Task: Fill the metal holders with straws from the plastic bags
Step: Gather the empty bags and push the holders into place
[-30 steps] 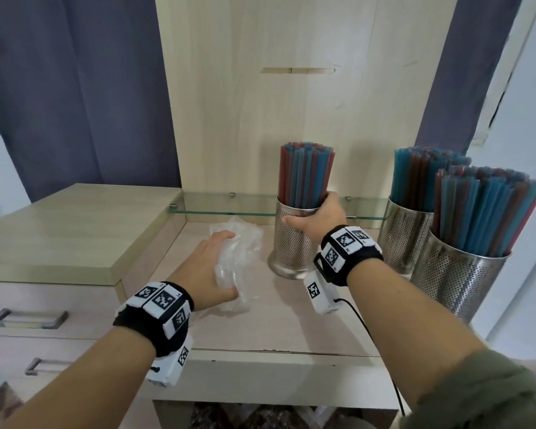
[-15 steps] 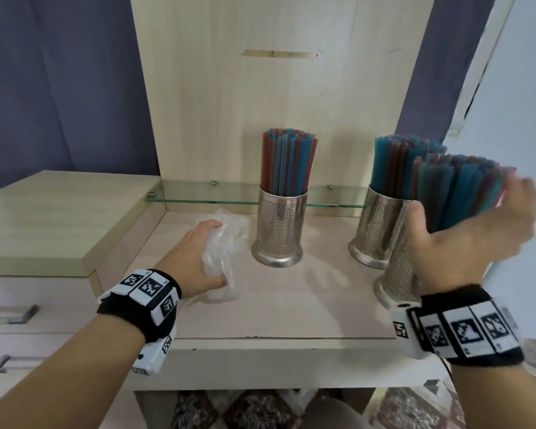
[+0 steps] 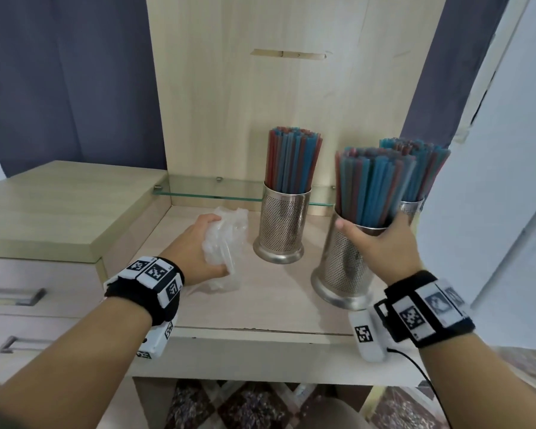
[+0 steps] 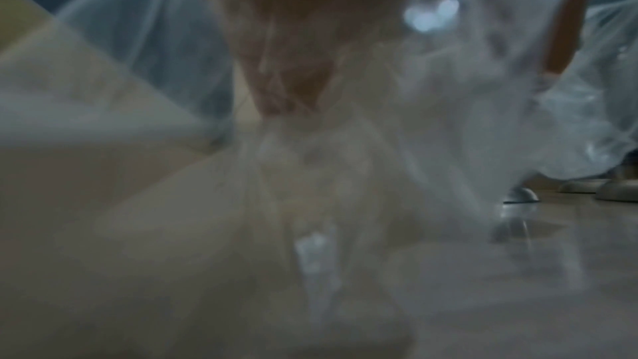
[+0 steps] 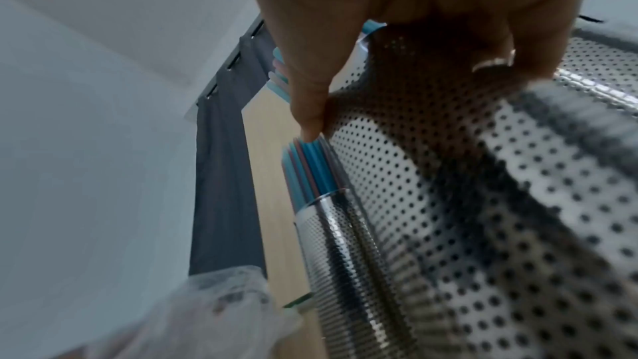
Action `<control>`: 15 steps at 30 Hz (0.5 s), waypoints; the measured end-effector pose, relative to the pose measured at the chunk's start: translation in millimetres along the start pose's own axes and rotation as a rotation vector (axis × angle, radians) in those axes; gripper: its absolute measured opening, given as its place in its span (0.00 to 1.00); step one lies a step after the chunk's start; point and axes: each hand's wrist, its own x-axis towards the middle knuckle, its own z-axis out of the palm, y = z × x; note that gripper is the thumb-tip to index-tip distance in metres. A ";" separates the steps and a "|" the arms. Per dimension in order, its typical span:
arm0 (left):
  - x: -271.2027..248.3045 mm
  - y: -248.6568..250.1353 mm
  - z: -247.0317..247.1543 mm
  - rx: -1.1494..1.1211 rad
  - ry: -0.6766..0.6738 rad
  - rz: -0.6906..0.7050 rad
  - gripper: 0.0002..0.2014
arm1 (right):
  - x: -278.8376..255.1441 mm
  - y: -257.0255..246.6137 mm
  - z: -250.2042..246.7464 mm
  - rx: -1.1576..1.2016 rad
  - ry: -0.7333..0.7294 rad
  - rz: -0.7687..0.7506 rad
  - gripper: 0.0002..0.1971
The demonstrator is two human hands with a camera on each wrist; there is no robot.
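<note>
Desk top (image 3: 279, 305) carries everything. Three metal holders, all packed with red/blue straws.

Near holder (image 3: 342, 267) at 4 o'clock on the desk, tilted slightly. Right hand (image 3: 384, 246) is wrapped round its upper wall just under the rim, thumb on the left side, fingers round the right. Base looks to be touching the desk; can't confirm from the head view.

Centre holder (image 3: 283, 224) stands upright at 12 o'clock, free of both hands. Far holder (image 3: 412, 207) sits at 2 o'clock, mostly hidden behind the near one.

Plastic bag (image 3: 226, 243) at 10 o'clock, crumpled, looks empty, bunched in the left hand (image 3: 198, 246), whose fingers curl round it.

Handling, my read:
- Full holder: rigid steel, top-heavy with straws standing well above the rim. Perforated wall gives grip, flared foot gives stability. Hold high on the wall, as now; keep it vertical or the straws fan out.
- Straws (image 3: 372, 184): light, thin, crush easily. Take as a bundle, mid-length.
- Bag: limp, slippery film, no weight. Scrunch anywhere.

View differences:
- Right wrist: thumb (image 5: 310, 92) lies along the perforated wall, tip at the rim; centre holder and bag visible beyond. Head view can't show that contact.
- Left wrist: blurred film only (image 4: 345, 174), fingers dim behind it.
- Only the head view gives layout.
</note>
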 end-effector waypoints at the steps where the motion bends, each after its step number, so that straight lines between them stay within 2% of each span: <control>1: -0.3 0.3 -0.2 0.003 0.002 -0.002 0.49 | 4.4 -2.9 5.5 -0.006 -0.021 0.011 0.39; 7: -0.9 0.8 -1.7 0.007 0.005 -0.018 0.49 | 40.3 -6.9 27.4 -0.058 -0.082 0.138 0.48; 15: 0.5 -2.6 -0.9 0.001 0.018 -0.018 0.49 | 62.4 -0.3 47.2 -0.108 -0.095 0.153 0.49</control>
